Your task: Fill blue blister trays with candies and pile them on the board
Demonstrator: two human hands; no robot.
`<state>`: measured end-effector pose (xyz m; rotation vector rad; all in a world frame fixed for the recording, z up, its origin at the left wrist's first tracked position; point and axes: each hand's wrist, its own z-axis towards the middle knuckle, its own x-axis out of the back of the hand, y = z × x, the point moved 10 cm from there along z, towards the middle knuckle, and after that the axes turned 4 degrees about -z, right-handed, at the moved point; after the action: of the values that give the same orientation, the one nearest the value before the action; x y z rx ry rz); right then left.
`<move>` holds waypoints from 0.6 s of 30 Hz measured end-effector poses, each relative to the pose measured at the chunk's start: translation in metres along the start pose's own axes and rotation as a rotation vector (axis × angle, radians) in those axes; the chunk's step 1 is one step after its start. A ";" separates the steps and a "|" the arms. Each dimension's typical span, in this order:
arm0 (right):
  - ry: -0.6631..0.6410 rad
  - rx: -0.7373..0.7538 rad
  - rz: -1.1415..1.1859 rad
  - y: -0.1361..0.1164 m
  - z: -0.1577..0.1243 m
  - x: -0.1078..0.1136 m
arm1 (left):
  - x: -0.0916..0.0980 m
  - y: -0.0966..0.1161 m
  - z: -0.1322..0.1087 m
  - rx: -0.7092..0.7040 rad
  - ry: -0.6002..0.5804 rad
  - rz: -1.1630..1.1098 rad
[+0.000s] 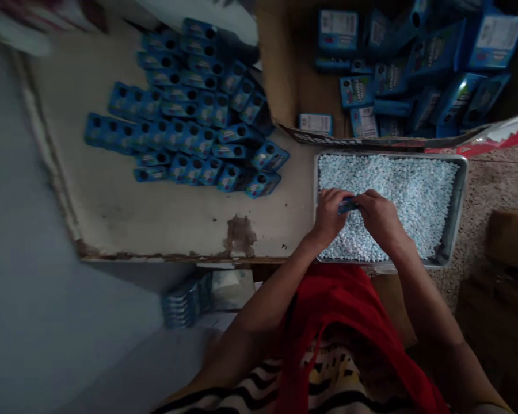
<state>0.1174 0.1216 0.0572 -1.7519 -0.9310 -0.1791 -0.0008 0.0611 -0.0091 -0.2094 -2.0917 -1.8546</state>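
Left hand [329, 214] and right hand [380, 217] gripping small blue box [347, 204] above pellet-filled metal tray [456, 190], blue boxes [194, 135] alongside

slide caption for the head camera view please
Left hand and right hand hold a small blue box over a metal tray of pale pellets, near clustered blue boxes.

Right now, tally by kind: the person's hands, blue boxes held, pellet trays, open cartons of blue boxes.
Left hand and right hand: 2
Held blue box: 1
Pellet tray: 1
Open carton of blue boxes: 1
Total: 5

smooth metal tray [456, 198], matt cardboard carton [277, 69]; held box [347, 204], perhaps glossy card.
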 end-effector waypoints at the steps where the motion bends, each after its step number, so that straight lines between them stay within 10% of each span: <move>1: 0.013 -0.010 0.019 0.002 0.001 0.001 | -0.001 0.001 0.001 -0.005 -0.010 0.007; 8: 0.146 -0.347 0.428 0.046 0.003 -0.002 | 0.036 -0.006 -0.012 0.058 0.089 -0.019; 13: -0.112 -0.520 0.574 0.026 0.019 -0.098 | 0.134 -0.059 -0.085 0.292 0.394 -0.006; 18: -0.438 -0.108 -0.241 -0.073 0.072 -0.191 | 0.258 -0.150 -0.174 0.648 0.801 -0.026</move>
<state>-0.0833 0.0965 -0.0198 -1.8099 -1.4751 0.0025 -0.2642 -0.1598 -0.0444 0.6128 -1.9310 -0.9171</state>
